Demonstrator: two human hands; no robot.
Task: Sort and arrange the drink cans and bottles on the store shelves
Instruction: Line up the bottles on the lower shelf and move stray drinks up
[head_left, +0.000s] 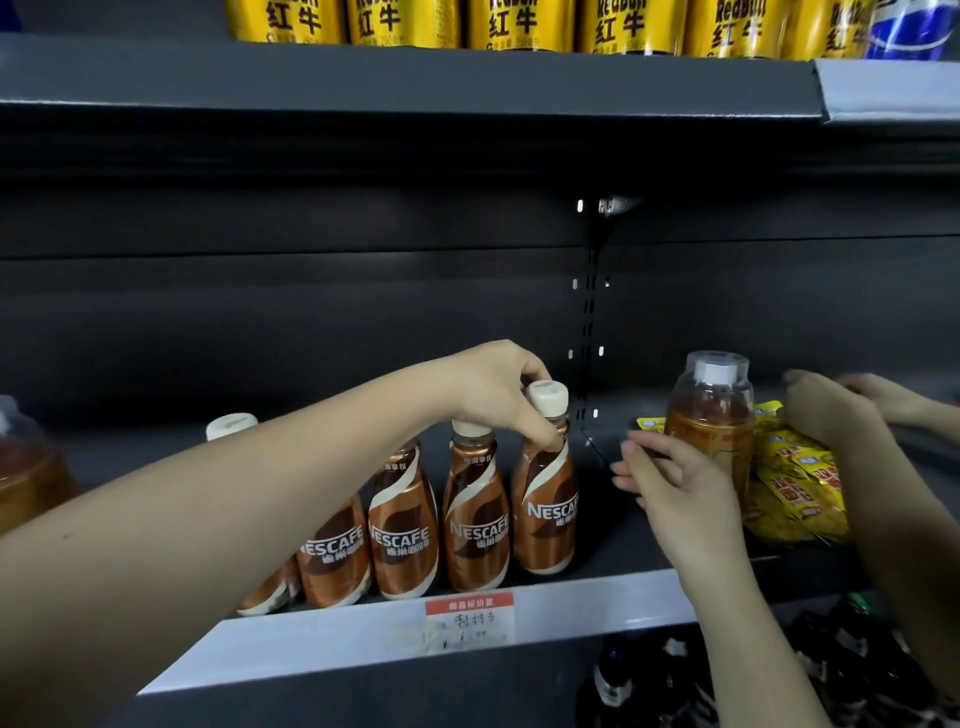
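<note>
A row of brown Nescafé bottles (415, 519) stands along the front edge of the dark shelf (363, 636), just behind its pale price strip. Each is a waisted plastic bottle with a cream cap, a copper-brown wrap, a cream swirl running down the neck and the brand name in white letters. At least five show; the leftmost ones are partly hidden behind the left forearm.

The left hand (493, 389) reaches over the row and pinches the neck of the rightmost coffee bottle (545, 499) just below its cap, thumb and fingers curled round it. That bottle stands upright at the right end of the row, close beside its neighbour.

To the right, past the shelf's upright divider, an amber tea bottle (711, 415) with a clear domed overcap over a white cap stands further back on the shelf. The right hand (670, 483) is at its left side with fingers nearly straight and spread; whether they touch the bottle I cannot tell, and nothing is gripped.

Yellow snack packets (800, 493) lie heaped just right of the tea bottle. Another person's hands (831, 410) rest on them.

A price tag (470, 618) with handwriting sits on the front strip below the coffee row. On the shelf above, gold Red Bull cans (519, 23) stand side by side, with a blue can (909, 26) at their right end. Another amber bottle (26, 467) shows at the far left edge.
</note>
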